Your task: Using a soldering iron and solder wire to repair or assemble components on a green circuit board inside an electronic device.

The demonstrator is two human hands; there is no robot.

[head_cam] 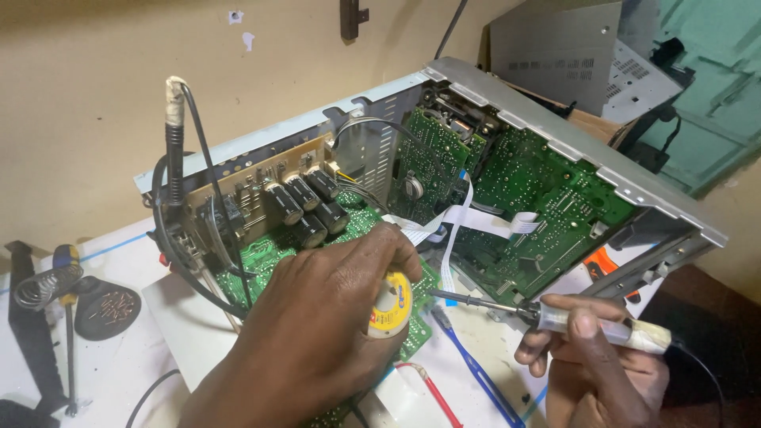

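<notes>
Green circuit boards [547, 206] fill the opened metal chassis [555, 135] that stands tilted on the white table [119, 372], just beyond both hands. The left hand [317, 325] lies over the lower board, its fingers curled closed around a small round yellow spool [392, 305] with a white centre, pressed against the board's edge. The right hand [594, 364], lower and to the right, is closed in a pen-like grip around the pale handle of a soldering iron [555, 317]; the iron's dark metal tip points left toward the spool and ends just short of it, above the board's edge. Beyond the left hand, a cluster of black cylindrical capacitors [305, 206] stands on a tan board, and white flat ribbon cables [468, 222] loop across between the two hands and the far boards. Under the iron, a blue-handled tool [476, 372] and a red-handled tool [432, 392] lie on the table. Well to the left of the left hand sits a coiled wire iron stand [43, 281] beside a dark round dish [107, 309].
</notes>
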